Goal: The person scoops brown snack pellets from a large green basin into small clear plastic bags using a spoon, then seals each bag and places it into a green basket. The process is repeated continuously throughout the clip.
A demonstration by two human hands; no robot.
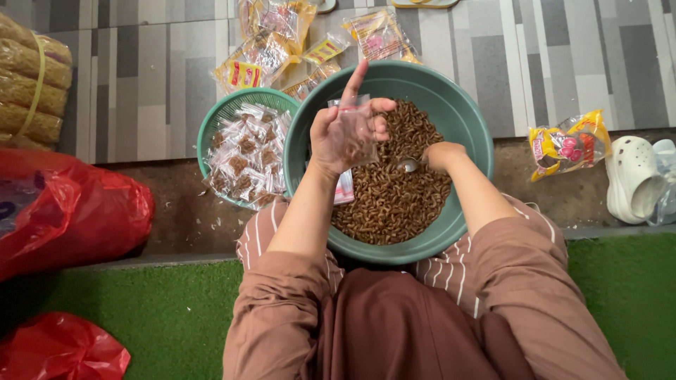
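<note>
Over the big green basin (465, 105), your left hand (345, 134) pinches a clear pouch (355, 130) upright, mouth above your right hand (440, 155) gripping the spoon (408, 165).

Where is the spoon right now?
The small metal spoon is in the person's right hand, over the brown curly snacks inside the big green plastic basin, just right of the left hand holding a small clear plastic bag.

Your left hand (345, 134) holds a small clear packet (355, 130). Filled clear packets (246, 158) fill the small green basket (211, 123); yellow-red snack bags (278, 42) lie beyond, another snack bag (569, 144) to your right.
</note>
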